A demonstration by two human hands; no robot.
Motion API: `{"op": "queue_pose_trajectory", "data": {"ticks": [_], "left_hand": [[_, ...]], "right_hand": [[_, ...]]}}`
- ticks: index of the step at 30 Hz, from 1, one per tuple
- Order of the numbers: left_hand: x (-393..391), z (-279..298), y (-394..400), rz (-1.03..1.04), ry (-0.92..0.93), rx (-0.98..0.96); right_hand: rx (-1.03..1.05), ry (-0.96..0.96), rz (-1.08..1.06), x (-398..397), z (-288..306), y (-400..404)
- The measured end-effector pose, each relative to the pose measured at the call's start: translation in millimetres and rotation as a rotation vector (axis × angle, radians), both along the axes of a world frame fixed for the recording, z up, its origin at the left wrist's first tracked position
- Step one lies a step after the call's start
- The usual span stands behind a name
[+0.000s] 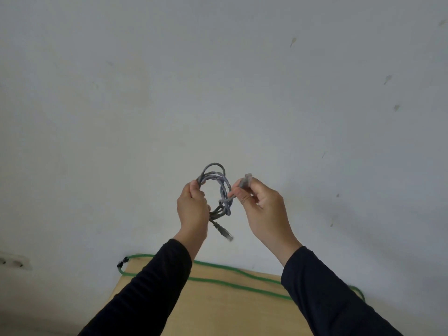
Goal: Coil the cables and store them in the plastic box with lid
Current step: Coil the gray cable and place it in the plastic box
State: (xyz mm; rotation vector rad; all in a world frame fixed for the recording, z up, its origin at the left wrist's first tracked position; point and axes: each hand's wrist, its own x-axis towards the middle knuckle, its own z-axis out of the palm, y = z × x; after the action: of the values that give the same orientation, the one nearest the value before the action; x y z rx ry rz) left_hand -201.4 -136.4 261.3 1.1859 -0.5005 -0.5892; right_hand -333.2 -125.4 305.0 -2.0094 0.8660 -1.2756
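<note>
Grey cable (pixel 219 190) in loose loops, held aloft (one plug dangling below)

I see a tan bench (pixel 230 311) at the bottom. A green cord (pixel 218 282) lies along its far edge.

Grey cable (pixel 219 187) coil in left hand (pixel 192 208), plug end pinched by right hand (pixel 263 209).

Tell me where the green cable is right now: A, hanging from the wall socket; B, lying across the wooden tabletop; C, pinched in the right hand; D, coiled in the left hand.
B: the green cable lies stretched over the wooden tabletop, below both arms, while the left hand and right hand hold up a grey cable instead.
</note>
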Motion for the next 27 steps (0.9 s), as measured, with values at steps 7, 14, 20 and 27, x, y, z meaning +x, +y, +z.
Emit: {"op": "queue_pose_trajectory", "data": {"ticks": [7,14,20,27], "left_hand": [[11,6,1,-0.003,-0.023,-0.046],[4,0,9,-0.208,-0.25,-0.098],[-3,-8,9,-0.214,-0.374,-0.075],[-3,-6,5,-0.18,-0.404,-0.099]], "right_hand": [[0.101,0.173,0.017,-8,10,-8],[0.041,0.281,-0.086,-11,15,-17],[-0.054,0.44,-0.139,-9,16,-24],[-0.128,0.518,-0.256,-9,15,-27]]}}
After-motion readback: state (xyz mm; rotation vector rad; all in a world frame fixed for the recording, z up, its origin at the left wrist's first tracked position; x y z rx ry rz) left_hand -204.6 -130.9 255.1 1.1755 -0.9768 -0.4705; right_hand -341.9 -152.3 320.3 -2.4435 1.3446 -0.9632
